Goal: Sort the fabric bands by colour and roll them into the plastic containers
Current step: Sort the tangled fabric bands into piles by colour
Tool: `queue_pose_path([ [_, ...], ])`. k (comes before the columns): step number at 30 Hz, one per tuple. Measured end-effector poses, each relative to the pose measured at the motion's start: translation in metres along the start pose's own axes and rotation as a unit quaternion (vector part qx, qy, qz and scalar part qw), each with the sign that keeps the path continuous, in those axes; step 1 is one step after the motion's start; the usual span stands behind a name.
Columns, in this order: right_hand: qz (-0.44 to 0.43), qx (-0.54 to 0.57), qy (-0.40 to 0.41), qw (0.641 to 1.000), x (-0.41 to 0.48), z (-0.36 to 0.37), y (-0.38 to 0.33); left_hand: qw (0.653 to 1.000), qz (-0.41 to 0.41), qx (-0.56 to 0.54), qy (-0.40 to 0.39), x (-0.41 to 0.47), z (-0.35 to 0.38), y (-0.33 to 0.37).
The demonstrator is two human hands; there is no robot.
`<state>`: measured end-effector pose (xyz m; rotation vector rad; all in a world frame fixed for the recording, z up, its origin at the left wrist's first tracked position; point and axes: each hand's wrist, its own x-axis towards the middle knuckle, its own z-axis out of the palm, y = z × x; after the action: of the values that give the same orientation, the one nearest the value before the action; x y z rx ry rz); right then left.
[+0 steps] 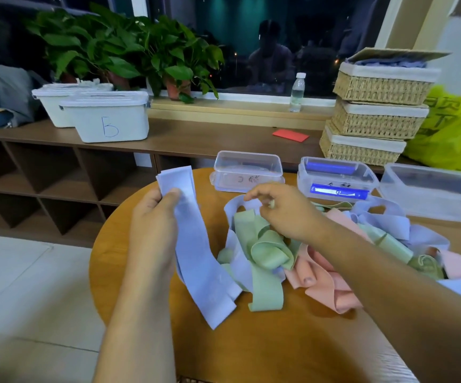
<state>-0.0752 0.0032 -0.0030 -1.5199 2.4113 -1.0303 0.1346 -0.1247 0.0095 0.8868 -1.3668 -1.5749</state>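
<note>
My left hand [152, 225] grips a bunch of lavender fabric bands [196, 255] at their top end; they hang down onto the round wooden table [251, 341]. My right hand [281, 208] hovers with curled fingers over a tangled heap of green bands [265, 252], pink bands [323, 286] and more lavender bands [384, 217]. Whether it pinches one is unclear. Three clear plastic containers stand at the table's far edge: an empty one [248, 170], one with a purple roll [334, 175], and a third [433, 189] at the right.
Behind the table runs a wooden shelf unit [196, 136] with white lidded bins [105, 114], stacked wicker baskets [373, 106], a water bottle [297, 92], a red card [290, 135], potted plants [140, 51] and a yellow bag [453, 128].
</note>
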Motion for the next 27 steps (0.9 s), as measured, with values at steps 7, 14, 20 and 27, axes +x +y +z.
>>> queue_pose_path([
  [7,-0.127,-0.186,-0.132,0.965,0.011,0.019,-0.026,0.999,0.008,0.035,-0.001,0.008,0.005,-0.002],
  [14,-0.116,-0.16,-0.037,0.98,0.01,-0.004,-0.027,0.997,0.038,0.057,-0.037,-0.003,0.009,0.002],
  [20,-0.106,0.191,0.171,0.961,-0.007,-0.071,-0.08,0.995,0.082,0.035,-0.042,-0.008,0.012,0.011],
  [27,-0.131,0.221,0.266,0.929,0.001,-0.125,-0.114,0.992,0.115,0.013,-0.059,-0.014,0.01,0.016],
])
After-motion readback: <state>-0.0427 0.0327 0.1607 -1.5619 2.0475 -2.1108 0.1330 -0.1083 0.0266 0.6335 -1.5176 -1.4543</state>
